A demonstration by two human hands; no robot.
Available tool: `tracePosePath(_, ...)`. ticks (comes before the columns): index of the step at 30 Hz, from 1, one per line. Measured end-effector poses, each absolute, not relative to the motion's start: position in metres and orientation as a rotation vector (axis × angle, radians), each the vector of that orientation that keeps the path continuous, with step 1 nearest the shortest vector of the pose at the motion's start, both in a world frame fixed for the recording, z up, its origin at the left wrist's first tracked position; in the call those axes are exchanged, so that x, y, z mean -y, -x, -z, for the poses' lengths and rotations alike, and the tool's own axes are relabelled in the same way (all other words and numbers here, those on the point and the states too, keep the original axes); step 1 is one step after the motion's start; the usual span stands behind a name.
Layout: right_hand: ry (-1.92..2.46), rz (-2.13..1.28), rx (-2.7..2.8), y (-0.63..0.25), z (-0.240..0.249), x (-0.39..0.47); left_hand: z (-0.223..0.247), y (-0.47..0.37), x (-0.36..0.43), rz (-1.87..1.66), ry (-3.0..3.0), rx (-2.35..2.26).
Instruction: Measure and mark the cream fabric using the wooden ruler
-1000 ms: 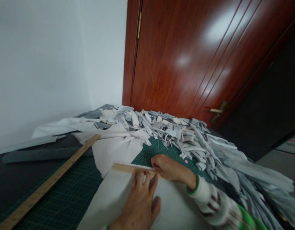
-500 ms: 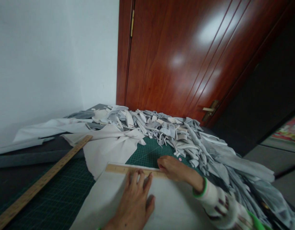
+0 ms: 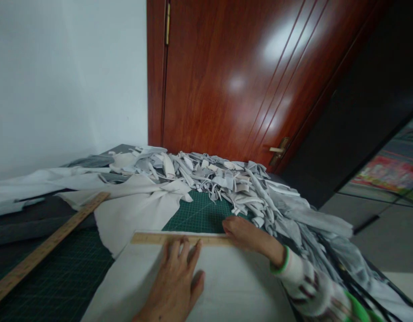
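My left hand [image 3: 174, 281] lies flat, fingers spread, with its fingertips pressing a short wooden ruler [image 3: 149, 238] onto a pale sheet [image 3: 233, 286]. The ruler runs along the sheet's far edge, over a green cutting mat [image 3: 200, 214]. My right hand [image 3: 246, 233] rests at the ruler's right end with its fingers curled under. Whatever may be inside its fingers is hidden.
A long wooden ruler [image 3: 42, 252] lies diagonally on the mat at the left. A loose white piece [image 3: 136, 212] sits beyond the sheet. A big heap of grey and white offcuts [image 3: 226, 179] covers the back and right of the table, before a red-brown door [image 3: 226, 76].
My right hand has slid to the right along the ruler's far edge. My left hand has stayed pressed on the ruler. The view has swung to the right.
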State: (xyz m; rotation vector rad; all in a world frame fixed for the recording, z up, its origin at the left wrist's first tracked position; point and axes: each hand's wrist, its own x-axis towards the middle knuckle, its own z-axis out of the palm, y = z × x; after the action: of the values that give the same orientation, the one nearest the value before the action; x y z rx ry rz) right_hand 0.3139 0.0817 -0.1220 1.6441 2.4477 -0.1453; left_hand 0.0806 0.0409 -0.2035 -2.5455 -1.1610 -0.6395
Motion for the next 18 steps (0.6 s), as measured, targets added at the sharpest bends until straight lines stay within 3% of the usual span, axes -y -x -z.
tracePosePath(18,-1.744,0.054,-2.257,-0.351,0.121,-0.068,0.203,-0.081,-0.05,0.696,2.476,1.07)
